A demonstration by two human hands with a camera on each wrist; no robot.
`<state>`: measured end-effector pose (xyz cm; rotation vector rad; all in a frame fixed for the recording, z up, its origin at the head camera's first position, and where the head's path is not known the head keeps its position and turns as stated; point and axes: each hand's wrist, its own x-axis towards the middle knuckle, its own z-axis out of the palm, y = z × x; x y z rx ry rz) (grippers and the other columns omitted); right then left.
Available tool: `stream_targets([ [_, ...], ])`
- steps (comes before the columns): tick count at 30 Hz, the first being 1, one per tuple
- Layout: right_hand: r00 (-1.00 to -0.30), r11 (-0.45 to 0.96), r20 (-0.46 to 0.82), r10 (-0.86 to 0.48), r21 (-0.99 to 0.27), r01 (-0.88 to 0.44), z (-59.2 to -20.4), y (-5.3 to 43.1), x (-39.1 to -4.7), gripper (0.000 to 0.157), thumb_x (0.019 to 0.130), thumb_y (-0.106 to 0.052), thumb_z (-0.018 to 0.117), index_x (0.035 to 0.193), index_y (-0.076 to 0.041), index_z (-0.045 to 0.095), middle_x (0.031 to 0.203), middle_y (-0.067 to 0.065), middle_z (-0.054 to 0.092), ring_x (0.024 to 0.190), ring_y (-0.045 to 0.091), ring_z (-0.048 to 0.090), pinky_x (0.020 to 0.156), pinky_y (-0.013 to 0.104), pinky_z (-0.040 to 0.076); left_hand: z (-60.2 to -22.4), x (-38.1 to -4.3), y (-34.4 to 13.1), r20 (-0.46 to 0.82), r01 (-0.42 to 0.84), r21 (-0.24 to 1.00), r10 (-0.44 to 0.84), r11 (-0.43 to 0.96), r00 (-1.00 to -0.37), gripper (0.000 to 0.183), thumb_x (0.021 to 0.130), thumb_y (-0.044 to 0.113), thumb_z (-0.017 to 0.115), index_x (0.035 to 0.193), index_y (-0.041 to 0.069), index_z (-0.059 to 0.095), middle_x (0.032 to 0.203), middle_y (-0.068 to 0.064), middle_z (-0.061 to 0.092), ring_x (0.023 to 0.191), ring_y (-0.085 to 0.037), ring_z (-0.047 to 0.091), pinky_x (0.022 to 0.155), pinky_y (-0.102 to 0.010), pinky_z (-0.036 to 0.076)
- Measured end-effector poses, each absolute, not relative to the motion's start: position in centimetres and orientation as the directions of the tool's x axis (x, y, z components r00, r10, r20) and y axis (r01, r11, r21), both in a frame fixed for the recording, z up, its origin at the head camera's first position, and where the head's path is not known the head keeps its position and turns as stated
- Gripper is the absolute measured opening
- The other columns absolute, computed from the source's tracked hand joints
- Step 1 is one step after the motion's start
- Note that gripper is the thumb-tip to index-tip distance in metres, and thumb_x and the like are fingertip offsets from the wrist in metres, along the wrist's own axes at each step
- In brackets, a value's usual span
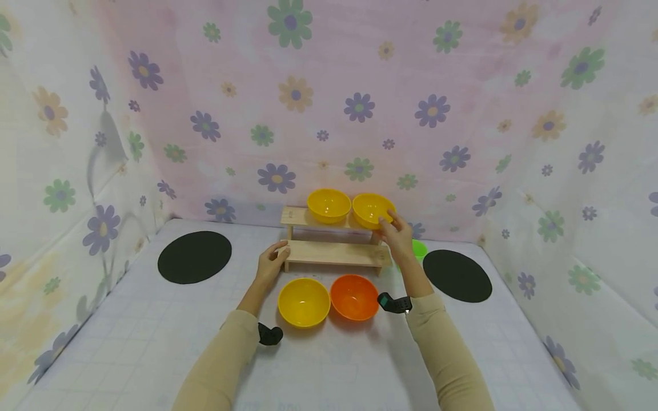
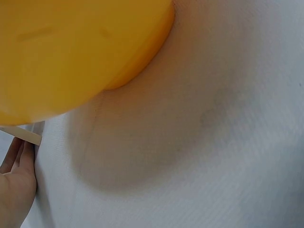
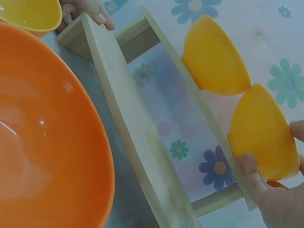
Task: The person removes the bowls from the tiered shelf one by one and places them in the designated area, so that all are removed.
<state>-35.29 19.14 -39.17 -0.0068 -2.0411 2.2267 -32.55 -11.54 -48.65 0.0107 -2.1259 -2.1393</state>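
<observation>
A two-step wooden rack (image 1: 334, 253) stands near the back wall. Two yellow bowls sit side by side on its upper step: the left bowl (image 1: 329, 206) and the right bowl (image 1: 371, 210). My right hand (image 1: 398, 237) holds the right bowl by its side, thumb (image 3: 251, 166) low on the front and fingers at the rim. At the left end of the lower step, my left hand (image 1: 271, 264) grips the plank, with its thumb on top. In front of the rack, another yellow bowl (image 1: 304, 303) and an orange bowl (image 1: 354, 298) rest on the table.
Part of a green bowl (image 1: 420, 249) shows behind my right forearm, right of the rack. One black disc (image 1: 195, 257) lies on the table at left, another black disc (image 1: 457, 275) at right. Flower-printed cloth walls (image 1: 319, 114) enclose the back and sides.
</observation>
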Motion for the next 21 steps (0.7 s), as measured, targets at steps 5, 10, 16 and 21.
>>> stream_targets([
  [5,-0.99,-0.103,0.125,0.065,-0.986,-0.132,-39.4,19.2,-34.8,0.057,0.096,-0.012,0.053,0.146,0.0,0.028,0.141,0.025,0.032,0.08,0.009,0.064,0.083,0.028,0.053,-47.1,-31.3,-11.3,0.086,0.087,0.996,-0.075,-0.003,-0.993,0.038,0.094,0.008,0.056,0.128,-0.008,0.05,0.141,-0.027,0.04,0.121,-0.043,0.045,0.102,-0.05,0.038],
  [10,-0.988,-0.109,0.149,0.027,-0.983,-0.151,-39.6,19.7,-34.2,0.056,0.096,-0.011,0.053,0.145,0.002,0.028,0.139,0.026,0.033,0.078,0.008,0.065,0.091,0.04,0.046,-46.6,-30.8,-11.2,0.085,0.085,0.996,-0.081,0.011,-0.993,0.038,0.095,0.008,0.054,0.129,-0.008,0.049,0.14,-0.026,0.041,0.121,-0.042,0.045,0.102,-0.049,0.038],
  [16,-0.991,-0.067,0.134,0.006,-0.989,-0.134,-39.9,20.2,-33.5,0.056,0.096,-0.013,0.053,0.145,0.001,0.03,0.138,0.025,0.034,0.079,0.01,0.065,0.092,0.042,0.045,-46.8,-31.0,-11.2,0.086,0.086,0.996,-0.087,0.003,-0.993,0.038,0.095,0.008,0.054,0.129,-0.008,0.049,0.141,-0.026,0.04,0.123,-0.042,0.044,0.103,-0.049,0.037],
  [21,-0.994,-0.042,0.108,-0.004,-0.993,-0.108,-39.9,20.4,-32.6,0.056,0.096,-0.014,0.054,0.146,-0.002,0.03,0.139,0.023,0.031,0.086,0.02,0.065,0.093,0.043,0.044,-48.0,-31.9,-11.3,0.097,0.098,0.995,-0.094,0.001,-0.991,0.037,0.094,0.009,0.056,0.128,-0.006,0.052,0.138,-0.027,0.044,0.118,-0.04,0.048,0.101,-0.046,0.04],
])
